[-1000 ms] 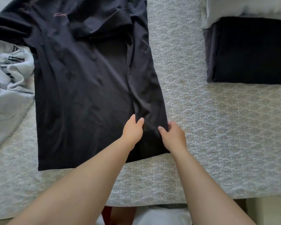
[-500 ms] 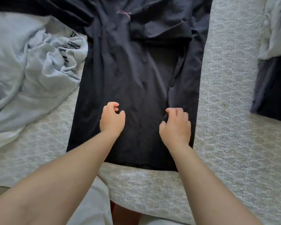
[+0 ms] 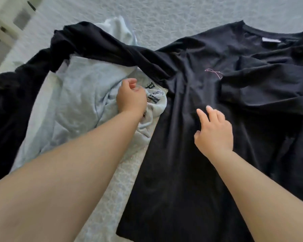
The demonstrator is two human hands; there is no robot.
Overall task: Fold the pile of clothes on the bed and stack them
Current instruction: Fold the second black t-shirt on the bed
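Left arm: bare forearm extended forward from the lower left, wrist straight. Left hand (image 3: 131,98): back of the hand uppermost, fingers loosely curled, thumb tucked near them; nothing visibly gripped. Right arm: bare forearm extended forward from the lower right. Right hand (image 3: 214,131): palm down, fingers (image 3: 202,115) spread and reaching forward, slightly bent, thumb out to the side.

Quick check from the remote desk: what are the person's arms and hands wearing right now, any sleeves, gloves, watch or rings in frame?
Both forearms are bare as far as the frame shows, with no sleeve or cuff in view. The left hand and the right hand wear no gloves. No watch, bracelet or band shows at either wrist, and no ring is visible on the fingers that can be seen. The fingernails look short and unpainted.
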